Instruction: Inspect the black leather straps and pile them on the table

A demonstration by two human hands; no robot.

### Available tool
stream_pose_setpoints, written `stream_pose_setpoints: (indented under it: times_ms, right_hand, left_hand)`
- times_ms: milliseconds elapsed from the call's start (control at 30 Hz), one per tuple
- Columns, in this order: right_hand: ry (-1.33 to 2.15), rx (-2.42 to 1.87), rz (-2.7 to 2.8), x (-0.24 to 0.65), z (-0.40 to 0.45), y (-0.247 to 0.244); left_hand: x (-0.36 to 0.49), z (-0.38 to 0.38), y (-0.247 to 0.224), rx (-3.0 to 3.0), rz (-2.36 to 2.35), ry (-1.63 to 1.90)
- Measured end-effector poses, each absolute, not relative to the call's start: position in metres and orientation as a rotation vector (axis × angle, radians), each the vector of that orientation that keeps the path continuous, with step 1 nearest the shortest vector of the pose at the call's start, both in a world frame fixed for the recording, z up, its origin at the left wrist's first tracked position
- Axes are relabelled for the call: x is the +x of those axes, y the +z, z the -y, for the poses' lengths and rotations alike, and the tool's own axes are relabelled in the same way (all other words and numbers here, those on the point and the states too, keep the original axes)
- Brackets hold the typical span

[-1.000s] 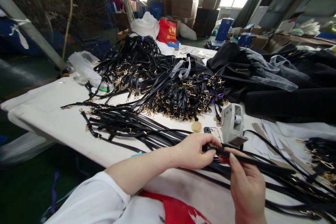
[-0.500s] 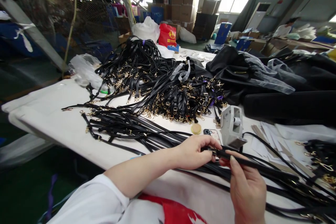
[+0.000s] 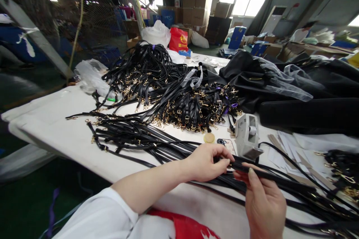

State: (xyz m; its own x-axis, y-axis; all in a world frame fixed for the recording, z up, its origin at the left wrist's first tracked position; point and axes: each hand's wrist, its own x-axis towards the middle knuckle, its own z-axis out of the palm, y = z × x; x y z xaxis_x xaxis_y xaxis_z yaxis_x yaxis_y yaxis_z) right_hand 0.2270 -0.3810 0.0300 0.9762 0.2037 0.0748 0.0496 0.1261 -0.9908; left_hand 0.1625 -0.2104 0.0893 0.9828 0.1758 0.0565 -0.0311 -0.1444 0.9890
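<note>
A black strap [image 3: 243, 165] runs between my two hands above the front of the table. My left hand [image 3: 209, 162] is closed on it, thumb and fingers pinching near a bit of gold hardware. Just to the right, my right hand [image 3: 263, 194] grips the same strap between thumb and fingers. Under and beside both hands lies a loose row of long black straps [image 3: 134, 134] with gold fittings. Behind them, bundled straps [image 3: 193, 108] with gold buckles and clasps form a large heap. The strap's ends cannot be told apart from the others.
A small white machine [image 3: 248, 136] stands behind my hands, with a phone [image 3: 227, 145] and a round yellowish disc [image 3: 209, 137] beside it. Paper strips [image 3: 291, 157] and more straps [image 3: 343, 171] lie right. Black sheet material [image 3: 303, 117] covers the back right of the white table [image 3: 56, 119].
My left fingers have shifted slightly on the strap, and the gold hardware between my hands shows less. My right hand keeps its hold almost in place.
</note>
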Motion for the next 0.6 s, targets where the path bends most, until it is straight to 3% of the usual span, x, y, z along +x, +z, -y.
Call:
stream_pose_setpoints:
  times_ms: [233, 600]
  right_hand:
    - [0.121, -1.299, 0.176, 0.222, 0.375, 0.044]
    - [0.07, -1.349, 0.202, 0.222, 0.378, 0.039]
  left_hand:
    - [0.161, 0.209, 0.088, 2.017, -0.16, 0.324]
    - [0.163, 0.213, 0.087, 2.039, -0.211, 0.323]
